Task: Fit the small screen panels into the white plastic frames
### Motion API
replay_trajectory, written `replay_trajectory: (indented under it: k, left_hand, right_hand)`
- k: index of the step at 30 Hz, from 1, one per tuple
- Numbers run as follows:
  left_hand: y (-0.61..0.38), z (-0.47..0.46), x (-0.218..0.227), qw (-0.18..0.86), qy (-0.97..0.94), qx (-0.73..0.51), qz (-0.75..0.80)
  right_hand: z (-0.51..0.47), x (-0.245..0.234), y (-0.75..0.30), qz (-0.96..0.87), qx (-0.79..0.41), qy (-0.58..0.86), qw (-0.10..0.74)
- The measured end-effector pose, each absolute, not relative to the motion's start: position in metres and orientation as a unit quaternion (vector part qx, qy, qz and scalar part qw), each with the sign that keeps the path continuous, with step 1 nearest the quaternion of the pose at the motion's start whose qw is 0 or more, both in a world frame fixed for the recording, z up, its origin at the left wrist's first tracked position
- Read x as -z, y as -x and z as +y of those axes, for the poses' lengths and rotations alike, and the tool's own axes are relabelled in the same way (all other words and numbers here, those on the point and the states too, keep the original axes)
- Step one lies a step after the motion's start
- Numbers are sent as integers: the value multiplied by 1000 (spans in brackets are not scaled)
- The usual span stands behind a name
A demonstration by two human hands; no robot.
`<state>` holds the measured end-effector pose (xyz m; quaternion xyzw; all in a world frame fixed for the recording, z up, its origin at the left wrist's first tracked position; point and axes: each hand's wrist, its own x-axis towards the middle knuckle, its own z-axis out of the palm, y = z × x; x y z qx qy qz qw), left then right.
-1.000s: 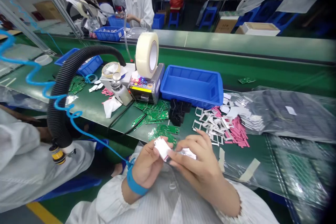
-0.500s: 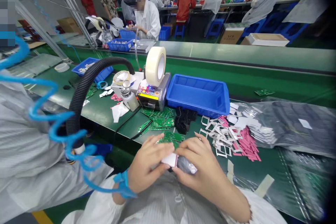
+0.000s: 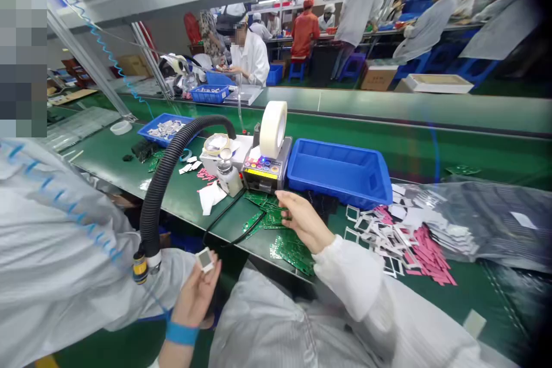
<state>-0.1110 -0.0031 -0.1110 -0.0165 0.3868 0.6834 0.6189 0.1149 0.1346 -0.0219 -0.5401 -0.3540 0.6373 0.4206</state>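
My left hand (image 3: 196, 293), with a blue band at the wrist, is held low off the bench's front edge. Between its fingertips is a small white-framed display module (image 3: 204, 260) with a grey face. My right hand (image 3: 305, 221) reaches over the bench, fingers stretched out and a little apart, its tips by the front of the tape dispenser (image 3: 265, 177). I see nothing in it. A large roll of cream tape (image 3: 273, 129) stands on that dispenser. Green circuit boards (image 3: 291, 250) lie under and beside the right hand.
A blue bin (image 3: 340, 169) stands right of the dispenser. White frames (image 3: 375, 236), pink strips (image 3: 431, 253) and a plastic bag (image 3: 509, 224) lie further right. A bottle (image 3: 229, 178) and a black hose (image 3: 166, 178) are on the left, near a co-worker's sleeve (image 3: 77, 264).
Both hands were together over a small white piece in front of me. The left has moved down and left with the display module; the right has gone forward to the tape dispenser.
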Motion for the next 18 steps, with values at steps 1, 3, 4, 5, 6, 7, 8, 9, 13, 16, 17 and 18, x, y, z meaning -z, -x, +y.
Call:
replay_trajectory:
  k: [1, 3, 4, 5, 6, 7, 8, 9, 13, 16, 17, 18]
  left_hand:
    - [128, -8, 124, 610, 65, -708, 350]
    - [160, -19, 141, 575, 108, -750, 308]
    - [173, -24, 144, 562, 122, -760, 303]
    - [184, -29, 145, 547, 128, -772, 299]
    - [192, -33, 145, 536, 129, -779, 299]
    - [197, -36, 143, 530, 129, -783, 300]
    - [201, -39, 140, 527, 126, -784, 302]
    - [202, -40, 138, 528, 123, -782, 306]
    - [199, -40, 135, 533, 126, -773, 320]
    - [196, -37, 137, 527, 122, -781, 312]
    - [196, -37, 137, 526, 120, -784, 308]
    - [196, -37, 136, 525, 118, -786, 304]
  right_hand:
    - [142, 27, -109, -314, -646, 548, 428]
    - [151, 36, -98, -250, -659, 555, 441]
    - [154, 38, -92, -225, -664, 555, 448]
    - [155, 40, -88, -206, -666, 553, 456]
    - [155, 41, -84, -190, -668, 550, 464]
    - [155, 41, -81, -178, -668, 547, 472]
    - [155, 41, -79, -169, -669, 544, 478]
    - [155, 40, -78, -162, -669, 541, 483]
    - [155, 39, -78, -144, -673, 534, 491]
    - [157, 40, -77, -140, -672, 533, 494]
    - [159, 40, -76, -139, -671, 534, 495]
    - [161, 39, -74, -141, -670, 535, 495]
